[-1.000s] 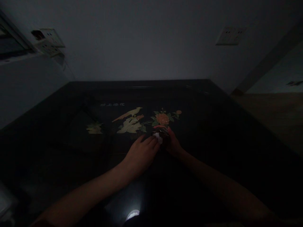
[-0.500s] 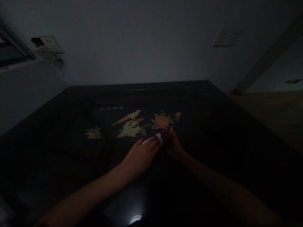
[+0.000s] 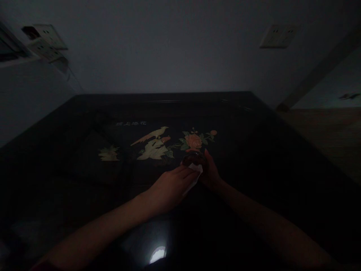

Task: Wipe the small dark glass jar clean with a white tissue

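In dim light, a dark, rounded, glossy object (image 3: 194,158), perhaps a jar or cup, is between my hands above the black tabletop (image 3: 239,150). My right hand (image 3: 211,171) is wrapped round its right side, the thumb along the edge. My left hand (image 3: 176,184) presses a white tissue (image 3: 196,168) against the near side of the object, fingers together over it. Part of the tissue hangs below those fingers. The object's exact kind is too dark to make out.
The tabletop carries an inlaid bird (image 3: 153,134), a pink flower (image 3: 193,141) and pale characters (image 3: 131,123). Behind it rises a wall with a right socket (image 3: 279,36) and left sockets (image 3: 50,36). A lamp's reflection (image 3: 158,255) shines near the front.
My left hand has slid the tissue to the right and nearer me along the dark object. My right hand keeps its hold. The view has shifted slightly.
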### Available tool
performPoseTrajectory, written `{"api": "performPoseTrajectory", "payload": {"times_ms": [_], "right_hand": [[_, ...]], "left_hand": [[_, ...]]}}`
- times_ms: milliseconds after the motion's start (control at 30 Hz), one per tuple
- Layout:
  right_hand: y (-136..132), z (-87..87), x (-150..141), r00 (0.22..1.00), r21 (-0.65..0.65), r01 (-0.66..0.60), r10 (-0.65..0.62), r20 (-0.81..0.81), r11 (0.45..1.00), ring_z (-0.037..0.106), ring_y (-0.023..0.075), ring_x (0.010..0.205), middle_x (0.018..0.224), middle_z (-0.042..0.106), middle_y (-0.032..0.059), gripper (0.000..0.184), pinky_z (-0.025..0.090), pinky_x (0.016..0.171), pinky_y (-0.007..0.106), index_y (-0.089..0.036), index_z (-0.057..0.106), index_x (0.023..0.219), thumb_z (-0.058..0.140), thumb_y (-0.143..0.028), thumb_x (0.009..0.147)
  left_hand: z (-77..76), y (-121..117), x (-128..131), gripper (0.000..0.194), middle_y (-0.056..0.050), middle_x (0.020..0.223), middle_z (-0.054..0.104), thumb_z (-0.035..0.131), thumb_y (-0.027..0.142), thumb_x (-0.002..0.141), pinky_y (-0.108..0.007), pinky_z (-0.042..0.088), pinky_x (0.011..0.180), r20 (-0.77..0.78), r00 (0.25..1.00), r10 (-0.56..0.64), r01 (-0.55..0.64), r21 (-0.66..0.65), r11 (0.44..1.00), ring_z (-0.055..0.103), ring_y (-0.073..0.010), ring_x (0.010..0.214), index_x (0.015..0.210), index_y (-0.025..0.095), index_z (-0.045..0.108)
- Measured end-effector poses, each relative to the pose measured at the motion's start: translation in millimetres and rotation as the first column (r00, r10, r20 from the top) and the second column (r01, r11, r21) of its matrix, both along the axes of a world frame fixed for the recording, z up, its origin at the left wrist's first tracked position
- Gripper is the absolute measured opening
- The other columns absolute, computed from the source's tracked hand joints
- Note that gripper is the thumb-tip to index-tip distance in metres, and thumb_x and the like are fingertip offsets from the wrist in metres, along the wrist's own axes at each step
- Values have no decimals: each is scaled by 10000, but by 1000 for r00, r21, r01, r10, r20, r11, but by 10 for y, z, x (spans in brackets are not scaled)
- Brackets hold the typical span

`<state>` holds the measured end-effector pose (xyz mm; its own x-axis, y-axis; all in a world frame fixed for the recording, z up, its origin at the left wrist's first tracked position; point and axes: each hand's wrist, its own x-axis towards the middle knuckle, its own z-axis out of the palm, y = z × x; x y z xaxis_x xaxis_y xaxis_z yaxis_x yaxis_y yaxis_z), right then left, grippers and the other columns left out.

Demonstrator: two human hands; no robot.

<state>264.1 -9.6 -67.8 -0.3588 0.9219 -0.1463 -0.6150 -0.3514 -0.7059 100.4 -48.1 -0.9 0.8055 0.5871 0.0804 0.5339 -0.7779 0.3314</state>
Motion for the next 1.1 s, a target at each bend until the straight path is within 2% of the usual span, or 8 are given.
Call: {"api": "performPoseTrajectory", "payload": {"times_ms": [100, 200, 300, 467, 600, 733, 933, 1100], "right_hand": [[-4, 8, -2, 1000, 25, -9, 9, 10, 1000, 670, 215, 802, 832, 718, 40, 474, 497, 784, 349, -201, 661, 991, 529, -615, 802], [6, -3, -6, 1000, 31, -2, 1, 12, 1000, 667, 212, 777, 810, 717, 37, 471, 499, 773, 344, -198, 669, 979, 526, -611, 804], [18, -19, -15, 1000, 23, 1, 0, -21, 1000, 658, 200, 761, 808, 717, 27, 439, 498, 756, 328, -204, 669, 966, 524, -590, 816], [27, -45, -21, 998, -10, -13, 12, -57, 1000, 633, 171, 696, 778, 706, 12, 411, 481, 638, 276, -210, 664, 971, 512, -568, 839], [35, -63, -12, 998, 1, -30, 30, -62, 1000, 617, 153, 672, 782, 697, 4, 396, 474, 589, 248, -212, 669, 959, 514, -558, 846], [57, -85, -14, 998, 6, -27, 28, -61, 1000, 617, 152, 665, 774, 698, 9, 396, 480, 569, 241, -210, 673, 940, 535, -565, 833], [58, -83, -22, 997, 13, -27, 28, -68, 1000, 624, 148, 678, 748, 689, 2, 402, 486, 567, 229, -209, 674, 951, 534, -568, 838], [44, -80, -20, 998, 40, -24, 26, -49, 999, 628, 162, 696, 802, 702, 15, 413, 486, 583, 249, -217, 670, 977, 531, -576, 829]], "left_hand": [[-29, -49, 58, 465, -103, 1314, 594, 506, 85, 869, -348, 497, 1001, -8, 998, 70, -70, -33, 997, 555, -205, 1208, 1324, 156, 437], [-46, -70, 79, 484, -118, 1334, 576, 533, 108, 861, -341, 524, 950, -45, 994, 102, -102, 5, 995, 570, -220, 1179, 1333, 135, 427], [-29, -46, 44, 446, -115, 1301, 601, 504, 131, 896, -347, 532, 913, -122, 991, 59, -46, 101, 994, 585, -224, 1155, 1335, 129, 429], [41, 65, -62, 302, -108, 1231, 636, 440, 146, 948, -363, 509, 878, -257, 967, 4, 64, 256, 965, 600, -232, 1118, 1235, 140, 532], [52, 183, -124, 256, -93, 1193, 648, 468, 139, 942, -363, 465, 910, -264, 963, -49, 137, 323, 936, 591, -219, 1114, 1179, 145, 566], [-2, 257, -149, 231, -76, 1148, 666, 479, 142, 943, -373, 433, 934, -245, 963, -114, 203, 379, 903, 590, -212, 1106, 1151, 143, 579], [-86, 145, -72, 265, -105, 1220, 639, 468, 147, 944, -367, 436, 952, -255, 967, 23, 93, 432, 897, 570, -222, 1149, 1186, 106, 568], [-57, 14, -13, 308, -138, 1248, 625, 479, 123, 922, -363, 467, 948, -319, 945, 68, 68, 397, 915, 554, -253, 1185, 1208, 57, 571]]}}
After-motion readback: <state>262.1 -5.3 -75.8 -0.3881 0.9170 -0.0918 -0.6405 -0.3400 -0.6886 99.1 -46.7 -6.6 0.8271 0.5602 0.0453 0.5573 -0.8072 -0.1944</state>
